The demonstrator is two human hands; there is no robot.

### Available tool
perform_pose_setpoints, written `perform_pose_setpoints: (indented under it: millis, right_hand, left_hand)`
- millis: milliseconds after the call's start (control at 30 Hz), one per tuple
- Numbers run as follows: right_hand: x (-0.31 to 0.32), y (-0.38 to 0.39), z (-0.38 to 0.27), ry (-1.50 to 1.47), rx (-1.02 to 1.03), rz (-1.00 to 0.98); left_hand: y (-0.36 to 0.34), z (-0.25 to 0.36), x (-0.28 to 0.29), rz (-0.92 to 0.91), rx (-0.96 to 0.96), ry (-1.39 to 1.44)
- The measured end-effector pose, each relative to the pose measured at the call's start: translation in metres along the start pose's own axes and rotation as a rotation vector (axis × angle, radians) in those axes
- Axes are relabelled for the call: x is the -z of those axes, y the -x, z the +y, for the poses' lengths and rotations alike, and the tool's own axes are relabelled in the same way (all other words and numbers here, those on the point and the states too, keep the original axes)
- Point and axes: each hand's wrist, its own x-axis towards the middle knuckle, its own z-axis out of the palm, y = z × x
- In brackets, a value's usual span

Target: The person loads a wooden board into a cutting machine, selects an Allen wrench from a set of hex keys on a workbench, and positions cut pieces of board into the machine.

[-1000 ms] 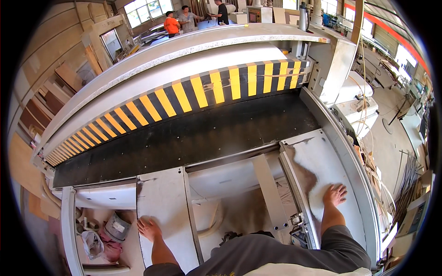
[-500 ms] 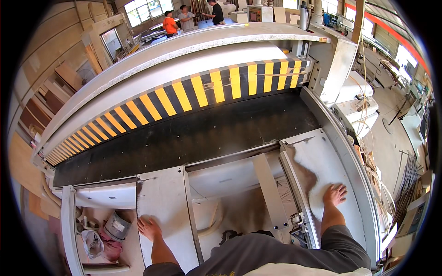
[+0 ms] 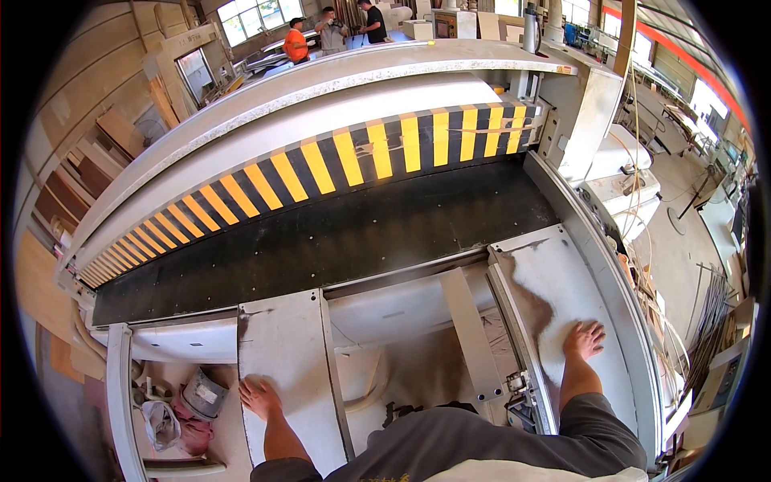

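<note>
My left hand (image 3: 260,397) lies flat with its fingers apart near the left edge of a pale metal table panel (image 3: 291,353). On a second, wider panel (image 3: 554,281) at the right rests my right hand (image 3: 585,341), fingers spread, beside a brown dusty patch. Neither hand holds anything. Both panels reach out from a large machine toward me. Beyond them stretches its black bed (image 3: 353,233), dotted with small holes or studs. A guard with yellow and black stripes (image 3: 337,161) runs along the far side of that bed, under a long pale beam (image 3: 321,80).
Between the panels is an open gap with a narrow metal strip (image 3: 471,333) across it. A bucket (image 3: 204,394) and a white bag (image 3: 161,426) sit low at the left. Cables (image 3: 638,185) hang at the right. Several people (image 3: 331,34) stand beyond the machine.
My hands stay in the same places. In the background, people have shifted their posture slightly.
</note>
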Motion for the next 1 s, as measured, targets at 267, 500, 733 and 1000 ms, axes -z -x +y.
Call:
perform_pose_setpoints:
  millis: [267, 500, 733, 1000]
  right_hand:
    - [-0.004, -0.001, 0.000, 0.012, 0.000, 0.011]
    - [0.008, 0.007, -0.004, -0.005, 0.009, -0.010]
    - [0.005, 0.003, 0.000, 0.012, 0.006, -0.002]
    - [0.010, 0.006, -0.002, -0.016, 0.011, -0.003]
  left_hand:
    - [0.001, 0.001, 0.002, -0.006, 0.009, -0.019]
    - [0.001, 0.000, 0.005, -0.018, 0.020, -0.030]
    - [0.002, 0.004, 0.005, -0.010, 0.017, -0.007]
    - [0.002, 0.003, 0.004, -0.020, 0.019, -0.024]
